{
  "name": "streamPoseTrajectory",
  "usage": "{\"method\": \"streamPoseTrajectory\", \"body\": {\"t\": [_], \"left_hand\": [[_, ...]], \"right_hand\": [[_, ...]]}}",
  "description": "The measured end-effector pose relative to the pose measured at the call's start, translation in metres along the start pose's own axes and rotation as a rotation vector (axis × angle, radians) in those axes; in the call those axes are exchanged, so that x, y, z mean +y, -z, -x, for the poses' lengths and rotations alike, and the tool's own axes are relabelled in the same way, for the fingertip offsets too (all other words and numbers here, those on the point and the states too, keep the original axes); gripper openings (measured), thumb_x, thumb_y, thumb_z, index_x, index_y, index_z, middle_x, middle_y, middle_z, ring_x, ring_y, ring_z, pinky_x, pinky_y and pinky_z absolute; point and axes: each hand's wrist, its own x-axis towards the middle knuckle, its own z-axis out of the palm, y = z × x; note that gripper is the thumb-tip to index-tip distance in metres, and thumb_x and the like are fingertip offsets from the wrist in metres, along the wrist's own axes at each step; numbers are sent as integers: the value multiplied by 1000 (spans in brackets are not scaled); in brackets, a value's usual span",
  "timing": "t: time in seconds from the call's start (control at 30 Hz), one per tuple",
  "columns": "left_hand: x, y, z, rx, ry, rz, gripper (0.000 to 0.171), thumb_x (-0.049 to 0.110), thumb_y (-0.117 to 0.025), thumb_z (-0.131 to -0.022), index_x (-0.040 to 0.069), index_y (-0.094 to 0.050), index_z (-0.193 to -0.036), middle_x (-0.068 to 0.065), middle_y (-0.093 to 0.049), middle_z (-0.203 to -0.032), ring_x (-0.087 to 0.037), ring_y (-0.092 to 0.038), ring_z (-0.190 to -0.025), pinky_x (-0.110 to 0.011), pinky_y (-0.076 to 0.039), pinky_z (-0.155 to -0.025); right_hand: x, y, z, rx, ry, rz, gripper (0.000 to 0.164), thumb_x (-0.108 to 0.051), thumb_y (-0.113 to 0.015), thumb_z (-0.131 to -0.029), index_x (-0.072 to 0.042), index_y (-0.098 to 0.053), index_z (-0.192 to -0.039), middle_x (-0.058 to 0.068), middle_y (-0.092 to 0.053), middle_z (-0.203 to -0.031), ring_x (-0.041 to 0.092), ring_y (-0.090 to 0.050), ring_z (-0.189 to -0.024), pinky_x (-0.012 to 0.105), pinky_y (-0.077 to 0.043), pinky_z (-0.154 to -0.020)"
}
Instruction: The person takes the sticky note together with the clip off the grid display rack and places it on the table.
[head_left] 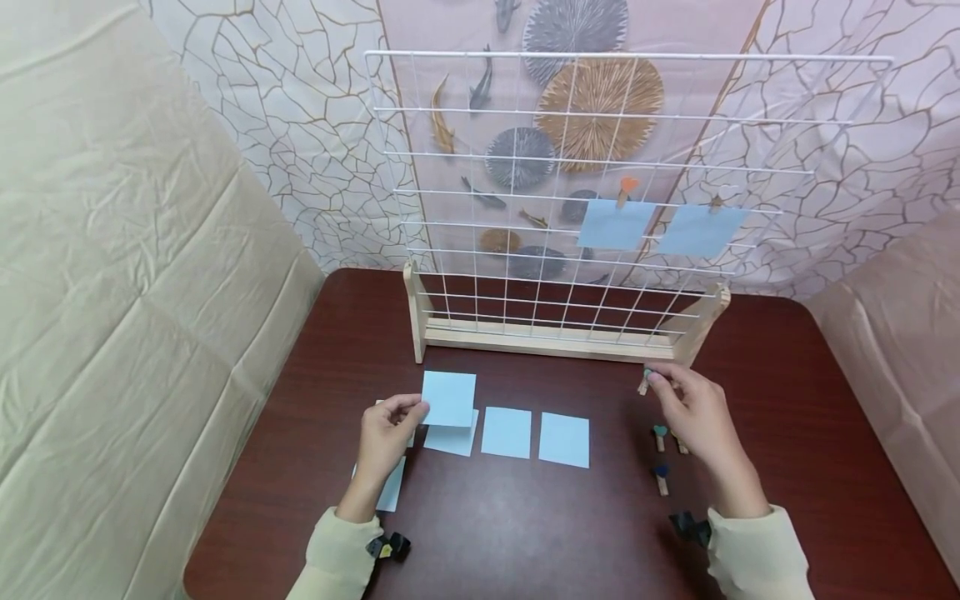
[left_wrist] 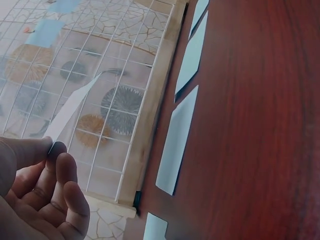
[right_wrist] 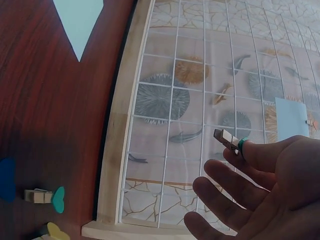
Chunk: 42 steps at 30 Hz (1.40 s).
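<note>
My left hand [head_left: 388, 432] pinches a light blue square paper [head_left: 448, 398] by its edge, raised above the other sheets; the left wrist view shows this paper [left_wrist: 72, 110] nearly edge-on between thumb and finger. My right hand [head_left: 693, 408] pinches a small wooden clothespin [right_wrist: 227, 140] with a green top, thumb against index finger, the other fingers spread loosely. On the white wire grid [head_left: 525, 304], two blue papers hang: one paper [head_left: 617, 223] under a clothespin with an orange heart [head_left: 628, 184], the other paper [head_left: 703, 230] under a clothespin [head_left: 716, 202] whose top is hard to make out.
More blue papers lie on the dark red table [head_left: 510, 533], including a sheet [head_left: 506, 432] and another sheet [head_left: 564, 439]. By my right hand lie clothespins with green [head_left: 660, 432], blue [head_left: 662, 472] and yellow tops. A wooden stand [head_left: 547, 340] holds the grid upright.
</note>
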Motion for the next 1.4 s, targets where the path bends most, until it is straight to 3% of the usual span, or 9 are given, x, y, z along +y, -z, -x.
{"method": "streamPoseTrajectory", "body": {"t": [0.27, 0.47, 0.6, 0.7, 1.1, 1.27, 1.4], "left_hand": [[-6, 5, 5, -6, 26, 6, 13, 7, -80, -94, -3, -81, -102, -10, -74, -77, -28, -68, -68, -21, -49, -55], [-9, 8, 7, -18, 57, -2, 13, 8, -80, -94, -2, -81, -102, -11, -74, -79, -31, -70, -70, -26, -53, -57], [-10, 10, 8, -19, 64, 4, 13, 8, -80, -93, -3, -80, -102, -12, -75, -81, -36, -71, -72, -27, -55, -59], [-12, 12, 9, -20, 69, -2, 13, 9, -81, -93, -2, -81, -101, -11, -75, -81, -35, -71, -74, -24, -53, -60], [-16, 16, 16, -40, 81, -9, 15, 10, -81, -94, -1, -81, -104, -12, -76, -86, -13, -69, -75, -23, -55, -67], [-16, 17, 17, -46, 103, -17, 15, 7, -81, -93, -2, -80, -104, -12, -76, -85, -14, -70, -73, -24, -57, -66], [-17, 18, 17, -51, 105, -33, 16, 8, -82, -93, -3, -80, -105, -12, -77, -87, -17, -72, -74, -24, -57, -67]], "right_hand": [[5, -1, 8, 5, -26, 20, 20, -10, -67, -104, -2, -76, -120, 19, -76, -109, 5, -55, -65, 20, -42, -64], [8, -3, 11, -13, -29, 20, 21, -12, -64, -107, -2, -75, -122, 19, -75, -112, 11, -57, -70, 20, -43, -66], [9, -3, 13, -15, -35, 29, 23, -13, -63, -107, -1, -75, -122, 19, -75, -115, 19, -65, -85, 18, -44, -72], [10, -3, 15, -19, -47, 32, 23, -14, -62, -108, -1, -75, -123, 19, -75, -116, 22, -67, -94, 16, -44, -75], [18, -4, 25, -29, -93, 35, 24, -13, -65, -106, -1, -75, -124, 20, -74, -119, 30, -68, -101, 14, -42, -79], [22, -6, 30, -6, -105, 42, 22, -11, -67, -104, -2, -76, -122, 18, -75, -118, 23, -68, -102, 12, -41, -82], [22, -7, 31, 4, -100, 42, 21, -12, -67, -105, -2, -76, -121, 19, -74, -120, 31, -67, -108, 10, -38, -87]]}}
